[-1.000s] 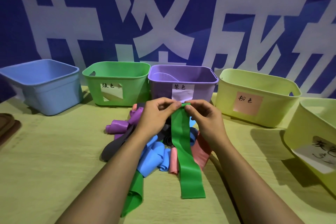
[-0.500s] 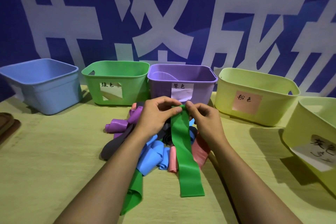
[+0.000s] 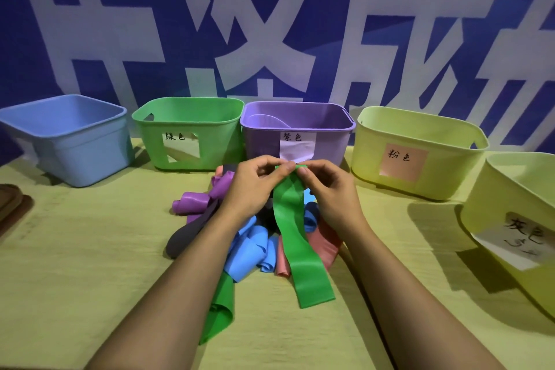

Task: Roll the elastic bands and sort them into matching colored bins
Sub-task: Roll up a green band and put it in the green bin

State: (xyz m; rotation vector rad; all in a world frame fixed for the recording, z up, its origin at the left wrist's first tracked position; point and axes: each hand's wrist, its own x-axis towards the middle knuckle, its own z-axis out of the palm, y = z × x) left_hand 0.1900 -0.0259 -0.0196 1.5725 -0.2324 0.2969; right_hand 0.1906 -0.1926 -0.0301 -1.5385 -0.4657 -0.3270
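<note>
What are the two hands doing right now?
Left hand: fingers pinch the top end of the green band.
Right hand: fingers pinch the same end.

Behind everything we see a blue banner point(image 3: 126, 24) with large white characters across it. Under it all lies a yellow-green tabletop point(image 3: 84, 264). At the far left edge we make out a dark brown wooden object point(image 3: 9, 204), partly cut off.
</note>
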